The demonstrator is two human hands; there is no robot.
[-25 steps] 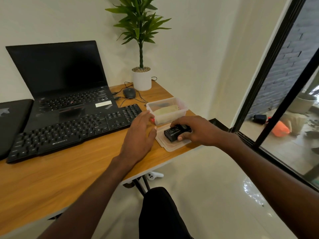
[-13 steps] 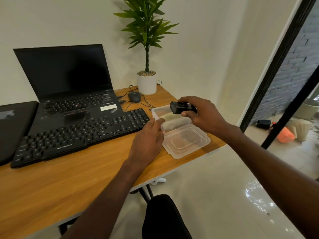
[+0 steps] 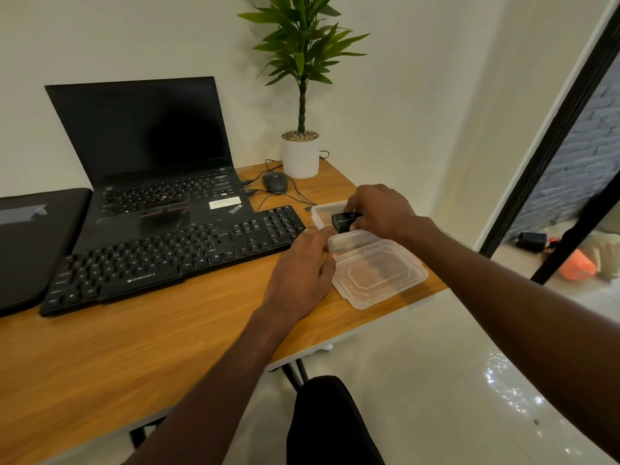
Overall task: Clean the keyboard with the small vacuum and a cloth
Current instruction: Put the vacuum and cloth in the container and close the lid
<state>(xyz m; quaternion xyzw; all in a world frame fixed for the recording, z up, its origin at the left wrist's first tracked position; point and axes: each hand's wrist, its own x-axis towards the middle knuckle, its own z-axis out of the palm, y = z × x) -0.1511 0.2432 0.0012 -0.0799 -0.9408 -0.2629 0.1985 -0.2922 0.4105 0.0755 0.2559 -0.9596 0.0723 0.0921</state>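
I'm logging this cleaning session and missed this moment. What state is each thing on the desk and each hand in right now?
Laptop: lid open, screen dark.
Keyboard: flat on the desk, untouched.
Container: open, lid off.
Lid: lying flat beside the container.
Small vacuum: held over the container.
Right hand: gripping the small vacuum.
Left hand: fingers straight, resting against the container.
Mouse: idle, cable attached.

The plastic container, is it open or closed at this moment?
Open. The clear lid lies flat on the desk beside the plastic container, not on it.
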